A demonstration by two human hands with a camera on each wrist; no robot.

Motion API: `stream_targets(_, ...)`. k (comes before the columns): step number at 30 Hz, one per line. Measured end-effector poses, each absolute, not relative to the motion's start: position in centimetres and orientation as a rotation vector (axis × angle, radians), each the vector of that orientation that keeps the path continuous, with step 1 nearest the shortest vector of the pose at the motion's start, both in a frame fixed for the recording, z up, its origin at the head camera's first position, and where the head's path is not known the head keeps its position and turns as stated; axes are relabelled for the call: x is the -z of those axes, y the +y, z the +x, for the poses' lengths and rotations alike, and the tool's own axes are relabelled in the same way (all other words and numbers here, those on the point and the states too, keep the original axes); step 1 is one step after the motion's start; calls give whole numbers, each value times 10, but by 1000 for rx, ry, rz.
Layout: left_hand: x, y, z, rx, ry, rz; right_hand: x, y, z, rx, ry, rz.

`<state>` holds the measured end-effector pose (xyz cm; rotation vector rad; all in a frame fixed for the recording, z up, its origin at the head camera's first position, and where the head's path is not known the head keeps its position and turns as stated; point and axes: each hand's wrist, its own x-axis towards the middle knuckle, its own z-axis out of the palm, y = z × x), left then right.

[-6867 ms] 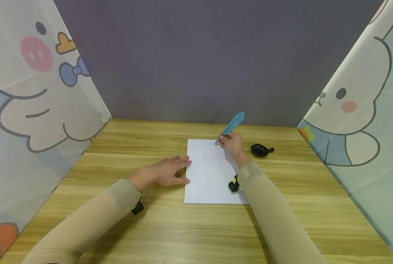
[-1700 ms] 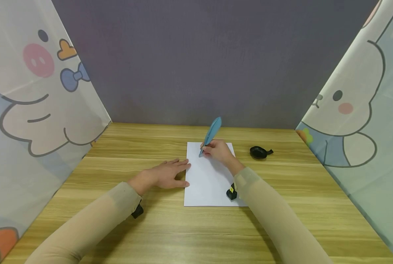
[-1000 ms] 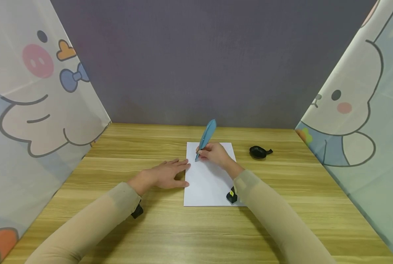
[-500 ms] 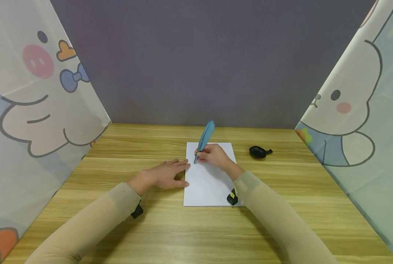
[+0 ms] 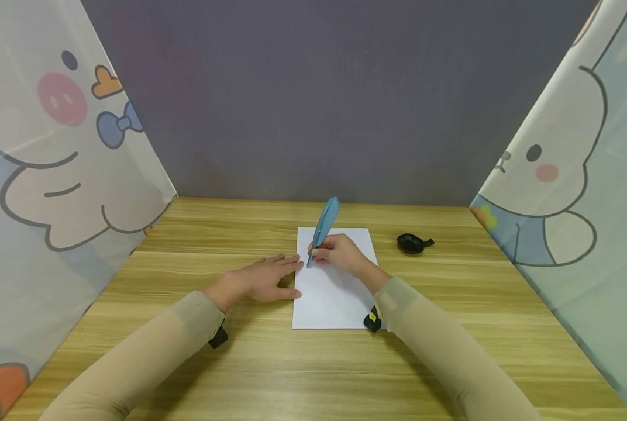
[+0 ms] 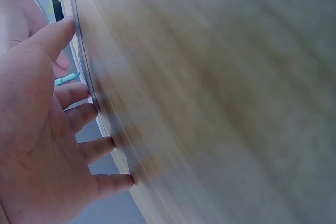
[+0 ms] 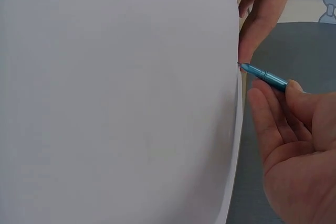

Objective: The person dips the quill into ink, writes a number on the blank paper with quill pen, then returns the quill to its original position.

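Note:
A white sheet of paper (image 5: 334, 301) lies on the wooden table in the head view. My right hand (image 5: 342, 252) pinches a blue feather-shaped pen (image 5: 326, 221) over the sheet's upper left part, its feathered end tilted up and away. In the right wrist view the pen's tip meets the paper, and the thumb and fingers of the right hand (image 7: 299, 145) close on its barrel. My left hand (image 5: 266, 279) rests flat with spread fingers, thumb and fingertips at the paper's left edge. The left wrist view has the left hand (image 6: 42, 129) with its fingers straight on the tabletop.
A small black oval object with a short tab (image 5: 411, 243) sits on the table (image 5: 271, 374) right of the paper. A dark grey panel (image 5: 313, 105) rises behind the table. Cartoon-printed cloths (image 5: 45, 193) flank both sides.
My right hand has carried the pen from the paper's upper right down and left toward its left edge, still creeping that way lately. The left hand stays in place.

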<state>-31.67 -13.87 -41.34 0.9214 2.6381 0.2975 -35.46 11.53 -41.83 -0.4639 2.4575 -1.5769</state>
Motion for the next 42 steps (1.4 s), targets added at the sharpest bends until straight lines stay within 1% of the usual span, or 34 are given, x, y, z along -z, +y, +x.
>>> stream_targets(42,410,-137,-312,-315,2645,906,417,125,-319,1542,2358,-566)
